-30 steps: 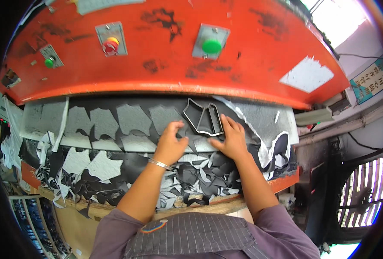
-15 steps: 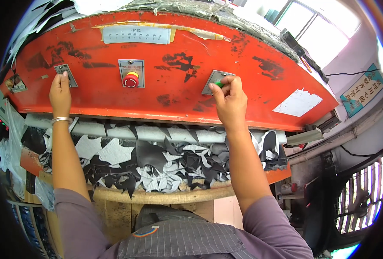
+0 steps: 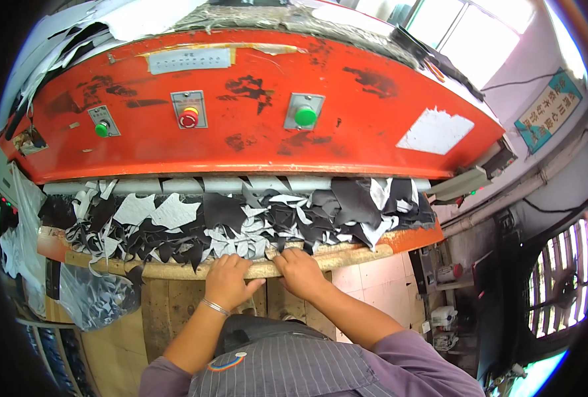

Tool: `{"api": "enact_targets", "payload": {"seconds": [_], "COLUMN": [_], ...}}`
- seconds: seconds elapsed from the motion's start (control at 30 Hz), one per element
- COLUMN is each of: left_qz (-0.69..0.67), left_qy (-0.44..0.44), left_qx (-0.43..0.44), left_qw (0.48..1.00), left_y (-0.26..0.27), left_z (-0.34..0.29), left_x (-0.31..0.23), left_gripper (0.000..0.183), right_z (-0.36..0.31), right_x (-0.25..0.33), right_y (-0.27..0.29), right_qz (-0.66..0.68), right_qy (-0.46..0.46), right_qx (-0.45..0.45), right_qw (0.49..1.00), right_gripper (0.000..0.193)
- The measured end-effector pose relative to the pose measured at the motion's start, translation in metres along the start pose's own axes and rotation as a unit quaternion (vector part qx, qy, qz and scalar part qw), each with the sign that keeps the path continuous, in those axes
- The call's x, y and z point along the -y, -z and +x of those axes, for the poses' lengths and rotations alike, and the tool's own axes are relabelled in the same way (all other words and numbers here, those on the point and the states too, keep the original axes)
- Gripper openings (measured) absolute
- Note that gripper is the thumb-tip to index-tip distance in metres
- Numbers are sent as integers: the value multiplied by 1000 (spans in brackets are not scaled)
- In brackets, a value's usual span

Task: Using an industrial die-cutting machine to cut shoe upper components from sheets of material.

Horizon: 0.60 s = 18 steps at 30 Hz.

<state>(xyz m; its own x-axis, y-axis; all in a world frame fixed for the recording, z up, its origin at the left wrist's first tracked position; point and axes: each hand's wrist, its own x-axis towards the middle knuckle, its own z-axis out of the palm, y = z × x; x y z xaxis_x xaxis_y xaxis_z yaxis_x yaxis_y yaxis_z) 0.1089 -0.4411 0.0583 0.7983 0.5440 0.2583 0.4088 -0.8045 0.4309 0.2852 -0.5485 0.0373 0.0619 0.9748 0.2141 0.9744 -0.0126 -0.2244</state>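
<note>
Both my hands lie side by side on the tan front rail point(image 3: 168, 269) of a wide tray heaped with cut scraps. My left hand point(image 3: 228, 283), a bracelet at its wrist, hooks its fingers over the rail, with the thumb sticking out to the right. Just beside it, my right hand point(image 3: 300, 272) curls its fingers over the same rail. Black and pale grey sheet scraps point(image 3: 241, 235) fill the tray beyond my fingertips. Above it stands a red machine panel point(image 3: 254, 149) with a left green button point(image 3: 102, 129), a red stop button point(image 3: 189, 118) and a right green button point(image 3: 305, 116).
Sheet material point(image 3: 148, 20) is piled on the machine's top left. A clear plastic bag point(image 3: 102, 298) hangs at the tray's left end. On the right are a slatted fan guard point(image 3: 565, 284), a pipe along the wall point(image 3: 506, 198) and a shelf with small items.
Both hands have left the panel's two green buttons and come down and inward to the tray's front rail. The view has shifted, and scraps at the tray's two ends lie differently.
</note>
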Motion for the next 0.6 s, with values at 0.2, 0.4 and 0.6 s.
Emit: {"api": "enact_targets", "payload": {"seconds": [0.2, 0.4, 0.6], "left_qz": [-4, -106, -473], "left_qy": [7, 72, 156], "left_qx": [11, 272, 110], "left_qw": [1000, 954, 860], "left_y": [-3, 35, -28], "left_z": [13, 79, 220], "left_x": [-4, 14, 40], "left_gripper": [38, 36, 42], "right_z": [7, 86, 201], "right_x": [-12, -72, -197], "right_y": [5, 82, 78], "right_qz": [26, 191, -9], "right_qy": [17, -12, -97], "right_qx": [-25, 325, 52], "right_qw": [999, 926, 994], "right_gripper": [19, 47, 84]}}
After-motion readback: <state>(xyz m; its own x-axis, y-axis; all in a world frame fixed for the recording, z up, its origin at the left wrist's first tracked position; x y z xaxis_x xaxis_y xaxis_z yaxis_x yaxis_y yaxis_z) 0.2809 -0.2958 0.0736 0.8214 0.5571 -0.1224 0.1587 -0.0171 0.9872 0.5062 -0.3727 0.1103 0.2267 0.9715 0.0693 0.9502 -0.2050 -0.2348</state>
